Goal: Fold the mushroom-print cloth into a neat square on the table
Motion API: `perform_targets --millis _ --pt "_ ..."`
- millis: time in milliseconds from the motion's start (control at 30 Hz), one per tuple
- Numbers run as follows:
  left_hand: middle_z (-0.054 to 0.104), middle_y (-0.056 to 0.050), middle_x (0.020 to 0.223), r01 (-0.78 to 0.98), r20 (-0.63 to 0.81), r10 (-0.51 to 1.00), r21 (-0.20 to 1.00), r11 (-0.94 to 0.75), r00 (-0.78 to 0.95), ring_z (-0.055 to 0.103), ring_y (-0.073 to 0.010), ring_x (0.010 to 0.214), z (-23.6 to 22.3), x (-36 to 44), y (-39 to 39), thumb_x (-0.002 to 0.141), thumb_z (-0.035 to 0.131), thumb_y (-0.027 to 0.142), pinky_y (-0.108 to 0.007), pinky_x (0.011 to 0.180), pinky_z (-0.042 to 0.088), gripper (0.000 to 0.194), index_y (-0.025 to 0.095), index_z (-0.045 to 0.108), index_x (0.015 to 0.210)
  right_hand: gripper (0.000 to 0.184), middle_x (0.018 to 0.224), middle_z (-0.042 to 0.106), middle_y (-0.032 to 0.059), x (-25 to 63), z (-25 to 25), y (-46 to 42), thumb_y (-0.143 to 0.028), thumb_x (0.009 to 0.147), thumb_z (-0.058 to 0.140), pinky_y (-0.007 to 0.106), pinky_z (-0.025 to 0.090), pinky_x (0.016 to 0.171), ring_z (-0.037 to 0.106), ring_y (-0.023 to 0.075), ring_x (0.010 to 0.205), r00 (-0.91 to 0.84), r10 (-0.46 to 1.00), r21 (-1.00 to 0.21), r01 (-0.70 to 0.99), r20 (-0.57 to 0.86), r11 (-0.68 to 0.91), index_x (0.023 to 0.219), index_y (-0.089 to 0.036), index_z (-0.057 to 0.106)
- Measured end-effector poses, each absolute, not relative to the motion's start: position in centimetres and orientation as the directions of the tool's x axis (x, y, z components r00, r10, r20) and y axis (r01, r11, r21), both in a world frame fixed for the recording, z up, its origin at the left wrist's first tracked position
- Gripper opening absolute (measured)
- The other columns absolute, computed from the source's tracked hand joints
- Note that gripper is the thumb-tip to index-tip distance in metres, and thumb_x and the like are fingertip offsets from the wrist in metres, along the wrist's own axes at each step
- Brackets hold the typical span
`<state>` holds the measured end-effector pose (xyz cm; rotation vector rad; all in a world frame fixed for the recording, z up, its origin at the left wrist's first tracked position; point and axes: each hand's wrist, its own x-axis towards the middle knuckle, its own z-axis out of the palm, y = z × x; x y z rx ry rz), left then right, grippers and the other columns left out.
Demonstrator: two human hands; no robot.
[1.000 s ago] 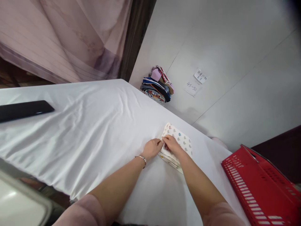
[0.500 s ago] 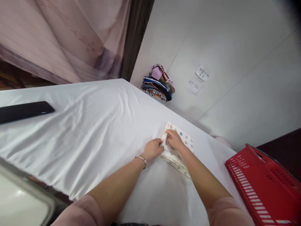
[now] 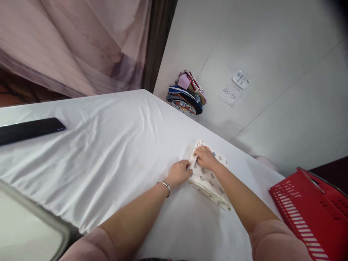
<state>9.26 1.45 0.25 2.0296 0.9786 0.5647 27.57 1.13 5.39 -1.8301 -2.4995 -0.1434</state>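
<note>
A folded cream cloth (image 3: 209,177) printed with small grey and coloured motifs lies on the white-covered table, near its far edge. My left hand (image 3: 179,171) pinches the cloth's left edge between thumb and fingers; a silver bracelet circles that wrist. Just to the right, my right hand (image 3: 205,157) grips the cloth's upper left part with curled fingers, and a ridge of fabric is bunched between the two hands. My right forearm covers part of the cloth's right side. Whether it is a garment or a plain cloth I cannot tell.
A stack of folded clothes (image 3: 186,93) stands by the wall at the table's far edge. On the right is a red plastic basket (image 3: 304,214). A dark flat object (image 3: 32,129) lies at the left. Paper notes (image 3: 231,93) hang on the wall.
My right hand has closed further on the cloth's upper left part and bunched the fabric there. The whole view has shifted slightly.
</note>
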Motion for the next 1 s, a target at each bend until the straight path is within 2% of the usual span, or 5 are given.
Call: perform_targets --millis 300,500,667,767,1000 --pt "0.062 0.001 0.074 0.436 0.048 0.799 0.817 -0.376 0.599 0.056 -0.013 0.066 0.2 9.3 1.4 0.072 0.052 0.025 -0.023 0.058 0.036 0.014 0.021 0.059 0.083 0.022 0.09 0.062 0.0055 28.1 5.4 1.7 -0.007 0.067 0.048 0.037 0.027 0.095 0.049 0.0208 0.096 -0.342 0.938 0.054 0.939 0.062 0.339 0.081 -0.02 0.061" --pt "0.063 0.001 0.077 0.437 0.037 0.799 0.821 -0.367 0.601 0.056 -0.0134 0.068 0.3 9.2 1.4 0.072 0.052 0.025 -0.023 0.06 0.037 0.016 0.021 0.06 0.085 0.022 0.1 0.061 0.0056 28.8 5.2 1.7 -0.006 0.064 0.048 0.037 0.022 0.101 0.04 0.022 0.117 -0.41 0.907 0.02 0.912 0.092 0.41 0.078 -0.02 0.058" --pt "0.063 0.001 0.077 0.429 0.049 0.797 0.822 -0.374 0.602 0.056 -0.0135 0.067 0.1 9.3 1.4 0.072 0.052 0.025 -0.023 0.06 0.037 0.016 0.021 0.06 0.086 0.025 0.091 0.062 0.0058 29.1 5.5 1.4 -0.008 0.065 0.047 0.035 0.026 0.097 0.05 0.0204 0.098 -0.377 0.923 0.032 0.926 0.078 0.376 0.084 -0.019 0.06" --pt "0.063 0.001 0.076 0.426 0.057 0.798 0.822 -0.378 0.6 0.055 -0.0132 0.067 0.1 9.3 1.4 0.072 0.052 0.025 -0.023 0.06 0.037 0.016 0.021 0.06 0.085 0.032 0.096 0.062 0.0056 29.1 5.8 1.2 -0.007 0.068 0.047 0.035 0.025 0.097 0.048 0.0205 0.101 -0.378 0.924 0.055 0.925 0.053 0.375 0.093 -0.02 0.061" --pt "0.063 0.001 0.076 0.428 0.056 0.796 0.819 -0.382 0.603 0.055 -0.0131 0.066 0.2 9.2 1.4 0.072 0.052 0.025 -0.023 0.059 0.036 0.014 0.021 0.06 0.083 0.023 0.09 0.063 0.0046 29.0 6.3 2.1 -0.005 0.069 0.044 0.034 0.024 0.096 0.049 0.0192 0.099 -0.364 0.931 0.091 0.928 0.023 0.361 0.076 -0.02 0.06"
